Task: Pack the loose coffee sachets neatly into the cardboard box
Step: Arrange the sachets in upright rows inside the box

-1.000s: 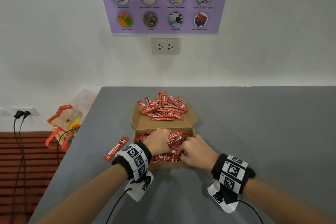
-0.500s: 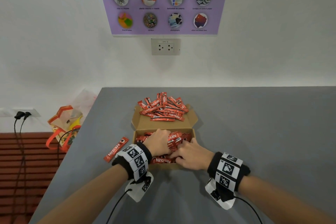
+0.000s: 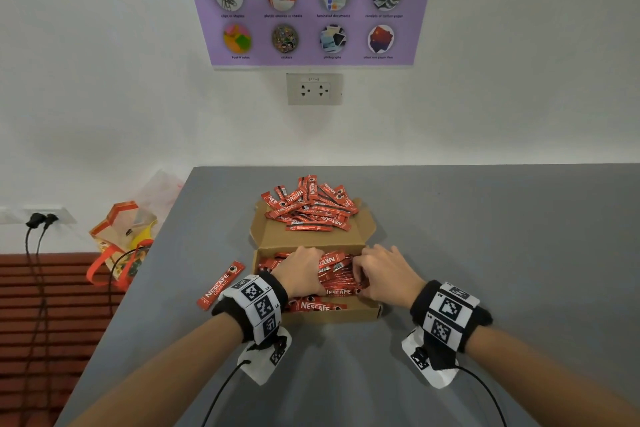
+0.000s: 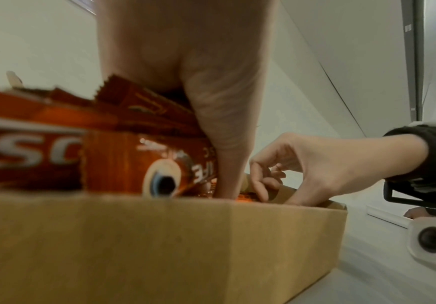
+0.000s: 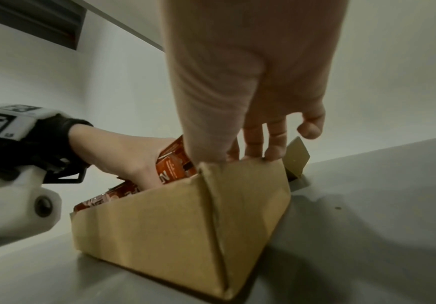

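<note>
An open cardboard box (image 3: 332, 315) sits on the grey table (image 3: 485, 253), filled with red coffee sachets (image 3: 337, 274). Its lid flap (image 3: 273, 236) lies back flat with a loose pile of sachets (image 3: 311, 208) on it. My left hand (image 3: 301, 270) is in the box's left half, curled over a bunch of sachets (image 4: 123, 160) with the thumb pointing down. My right hand (image 3: 384, 270) dips into the right end, thumb and curled fingers (image 4: 263, 181) closed on sachet ends by the side wall (image 5: 250, 185); its fingertips are hidden. One sachet (image 3: 221, 284) lies alone left of the box.
The table's left edge (image 3: 162, 253) runs close to the lone sachet; below it stand an orange-handled bag (image 3: 121, 243) and plugged-in cables (image 3: 38, 222). A wall with a socket (image 3: 314, 89) and a purple poster (image 3: 310, 7) rises behind the table.
My right hand has shifted from the middle of the box to its right end. The left hand has stayed in place on the sachets.
</note>
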